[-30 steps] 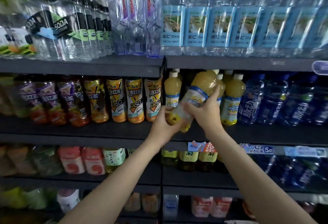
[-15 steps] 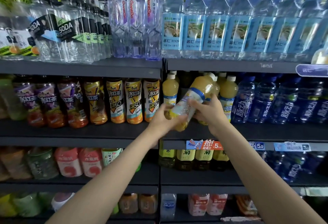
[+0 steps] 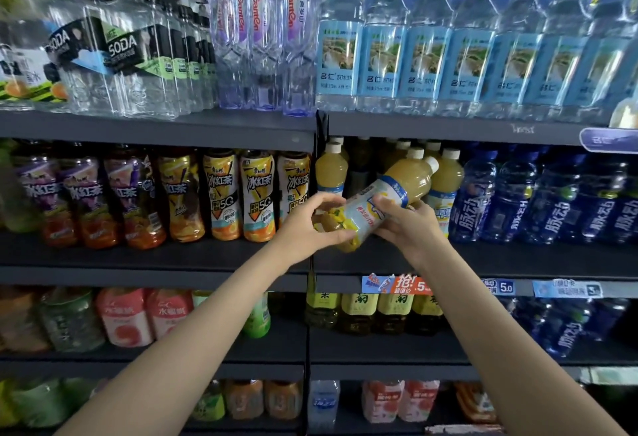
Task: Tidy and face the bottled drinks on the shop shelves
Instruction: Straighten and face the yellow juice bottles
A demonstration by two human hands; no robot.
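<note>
In front of the middle shelf (image 3: 518, 259), a yellow juice bottle (image 3: 379, 204) is held off the board, tilted with its white cap up to the right and its base down to the left. The left hand (image 3: 310, 225) curls its fingers and thumb round the base end, and the right hand (image 3: 411, 225) wraps the label part from below, so both hands are gripping the one bottle. The step in hand looks like facing this bottle before it goes into its row. To do it well, I would turn the bottle about its long axis until the printed label looks outward, bring it upright while it is out in the open, and only then set the base down flat in line with the other juice bottles (image 3: 445, 187) standing behind it. There seems to be a dark gap between the leftmost juice bottle (image 3: 331, 173) and the rest, a likely spot for it, though how deep it runs is hidden. Room overhead is tight: the upper shelf (image 3: 448, 128) edge hangs just above the caps, so a tilted entry risks a knock. The iced tea bottles (image 3: 257, 194) stand just left of the upright divider, and the blue bottles (image 3: 511, 200) crowd close on the right, so any sideways swing should stay small.
</note>
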